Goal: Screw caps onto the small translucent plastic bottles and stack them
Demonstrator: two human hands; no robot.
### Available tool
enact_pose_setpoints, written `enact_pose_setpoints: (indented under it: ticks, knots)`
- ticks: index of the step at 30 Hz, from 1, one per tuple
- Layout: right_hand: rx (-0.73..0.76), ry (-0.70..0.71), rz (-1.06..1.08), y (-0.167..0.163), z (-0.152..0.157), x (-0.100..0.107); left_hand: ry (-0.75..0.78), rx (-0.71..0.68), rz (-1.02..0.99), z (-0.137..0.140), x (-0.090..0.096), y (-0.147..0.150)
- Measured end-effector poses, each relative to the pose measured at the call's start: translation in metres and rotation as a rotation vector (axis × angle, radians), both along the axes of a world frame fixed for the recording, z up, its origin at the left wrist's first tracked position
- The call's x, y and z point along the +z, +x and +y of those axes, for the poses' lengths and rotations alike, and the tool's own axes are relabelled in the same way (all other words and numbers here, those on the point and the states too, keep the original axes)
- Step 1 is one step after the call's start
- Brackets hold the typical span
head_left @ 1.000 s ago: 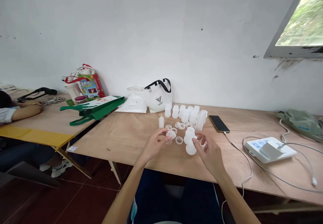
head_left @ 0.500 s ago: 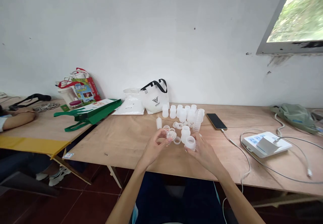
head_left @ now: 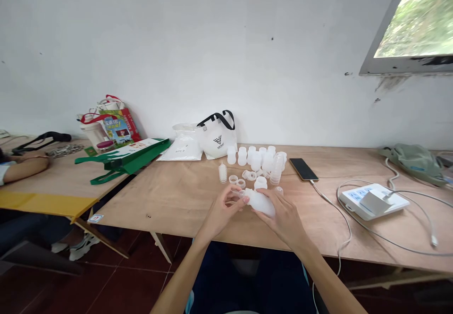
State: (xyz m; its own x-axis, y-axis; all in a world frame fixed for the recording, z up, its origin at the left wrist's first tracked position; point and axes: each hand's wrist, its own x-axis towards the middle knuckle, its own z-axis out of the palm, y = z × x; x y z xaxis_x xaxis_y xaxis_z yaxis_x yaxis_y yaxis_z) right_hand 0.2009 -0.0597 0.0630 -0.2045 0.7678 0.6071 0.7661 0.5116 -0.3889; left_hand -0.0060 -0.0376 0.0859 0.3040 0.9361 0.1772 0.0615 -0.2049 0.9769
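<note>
My right hand point(head_left: 283, 215) is wrapped round a small milky-white plastic bottle point(head_left: 262, 203), tipped on its side with its neck toward the left. My left hand point(head_left: 224, 210) pinches a small clear cap-like piece point(head_left: 239, 193) at the bottle's mouth; its exact form is partly hidden by fingers. Just behind them stands another white bottle point(head_left: 261, 182). Loose white rings point(head_left: 233, 179) lie beyond my left hand, near a ribbed clear piece point(head_left: 222, 173). Farther back are several white bottles point(head_left: 256, 161) and a stack of clear domed caps point(head_left: 276, 168).
A phone point(head_left: 302, 169) on a cable and a white power strip point(head_left: 375, 201) lie to the right, with a green cloth bag point(head_left: 414, 164) behind. A white tote point(head_left: 218, 139), plastic packet point(head_left: 182, 145) and green bag point(head_left: 129, 159) are at left. Another person's arm point(head_left: 26, 166) rests on the neighbouring table.
The bottle in my right hand has tilted from upright to lying leftward. My hands have come together, bringing the clear piece to the bottle's mouth.
</note>
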Motion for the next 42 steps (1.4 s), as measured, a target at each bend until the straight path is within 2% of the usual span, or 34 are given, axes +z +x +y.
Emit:
enact_pose_setpoints:
  ticks: [4, 7, 9, 14, 17, 20, 23, 25, 28, 31, 33, 37, 42]
  knots:
    - [0.030, 0.051, -0.075, 0.001, 0.000, -0.001, -0.012, 0.010, 0.049, -0.004, 0.005, -0.001]
    - [0.051, 0.030, -0.065, 0.001, -0.003, 0.002, -0.008, -0.014, 0.057, -0.006, 0.008, -0.003]
    - [0.067, -0.054, -0.023, 0.001, -0.006, 0.006, 0.009, -0.070, 0.055, -0.006, 0.012, -0.007]
    - [0.156, -0.443, 0.011, 0.008, -0.013, 0.023, 0.067, -0.269, 0.196, -0.010, 0.030, -0.023]
    - [0.232, -0.546, 0.101, 0.009, -0.014, 0.031, 0.078, -0.313, 0.180, -0.012, 0.033, -0.027]
    - [0.226, -0.549, 0.168, 0.005, -0.013, 0.032, 0.055, -0.222, 0.090, -0.011, 0.028, -0.021]
    - [0.185, -0.547, 0.133, 0.001, -0.010, 0.028, 0.036, -0.052, 0.056, -0.007, 0.018, -0.015]
    - [0.146, -0.539, 0.094, -0.002, -0.008, 0.025, 0.039, -0.002, 0.072, -0.004, 0.016, -0.014]
    - [0.106, -0.514, 0.066, -0.001, -0.006, 0.023, 0.060, -0.110, 0.080, -0.004, 0.020, -0.017]
    - [0.132, -0.511, 0.079, 0.002, -0.006, 0.023, 0.075, -0.217, 0.039, -0.007, 0.026, -0.019]
    - [0.135, -0.511, 0.068, 0.005, -0.006, 0.023, 0.063, -0.188, 0.023, -0.008, 0.025, -0.017]
    - [0.096, -0.492, 0.031, 0.007, -0.005, 0.021, 0.044, -0.026, 0.048, -0.004, 0.012, -0.010]
    - [0.043, -0.424, 0.007, 0.010, -0.002, 0.016, 0.066, -0.001, -0.010, 0.001, 0.009, -0.012]
